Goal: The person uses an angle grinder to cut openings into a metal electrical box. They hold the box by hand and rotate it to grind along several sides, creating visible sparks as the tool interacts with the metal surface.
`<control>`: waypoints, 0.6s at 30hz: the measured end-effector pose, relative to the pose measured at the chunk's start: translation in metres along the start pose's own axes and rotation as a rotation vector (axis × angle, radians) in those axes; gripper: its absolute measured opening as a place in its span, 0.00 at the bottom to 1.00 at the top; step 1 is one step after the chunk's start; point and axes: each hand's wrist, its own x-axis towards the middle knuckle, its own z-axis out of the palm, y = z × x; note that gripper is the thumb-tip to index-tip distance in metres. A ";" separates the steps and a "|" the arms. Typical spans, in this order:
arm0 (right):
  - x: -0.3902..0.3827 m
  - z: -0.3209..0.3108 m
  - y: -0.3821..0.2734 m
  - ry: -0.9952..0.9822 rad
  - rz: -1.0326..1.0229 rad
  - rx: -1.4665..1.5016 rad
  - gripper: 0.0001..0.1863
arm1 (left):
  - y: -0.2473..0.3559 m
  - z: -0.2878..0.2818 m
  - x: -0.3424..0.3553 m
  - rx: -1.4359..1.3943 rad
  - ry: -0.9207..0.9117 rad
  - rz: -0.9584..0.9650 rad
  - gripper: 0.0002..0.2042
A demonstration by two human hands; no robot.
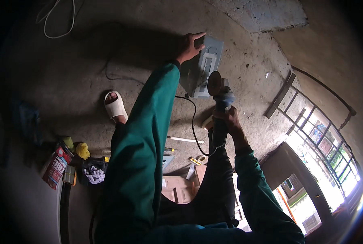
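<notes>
My right hand [229, 118] is wrapped around the body of an angle grinder [223, 99]. The grinder points away from me, its round disc [215, 84] beside the lower right part of a grey metal box [214, 44]. I cannot tell whether the disc touches the box or is spinning. The box lies on the floor and has a rectangular slot and a round outline on its lit face. At its far left edge rests my left hand [190, 48], fingers stretched and apart. A black cord [195, 109] loops from the grinder's rear across the floor.
My sandalled foot [115, 106] stands on the rough concrete floor [246, 53]. A white strip [185, 139], a yellow power strip [195, 161] and a brown panelled board [177, 190] lie nearer. A red bag [57, 166] sits at left; a metal grille [315, 122] stands at right.
</notes>
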 end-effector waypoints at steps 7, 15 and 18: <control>-0.021 0.012 0.027 -0.157 0.729 0.467 0.15 | 0.021 0.003 0.013 0.091 -0.119 -0.102 0.24; 0.035 -0.005 -0.026 -0.088 0.919 0.814 0.18 | 0.014 -0.001 -0.017 0.164 0.079 -0.380 0.31; 0.016 -0.013 -0.011 -0.085 0.434 0.527 0.19 | 0.029 0.003 -0.030 0.172 -0.094 -0.359 0.28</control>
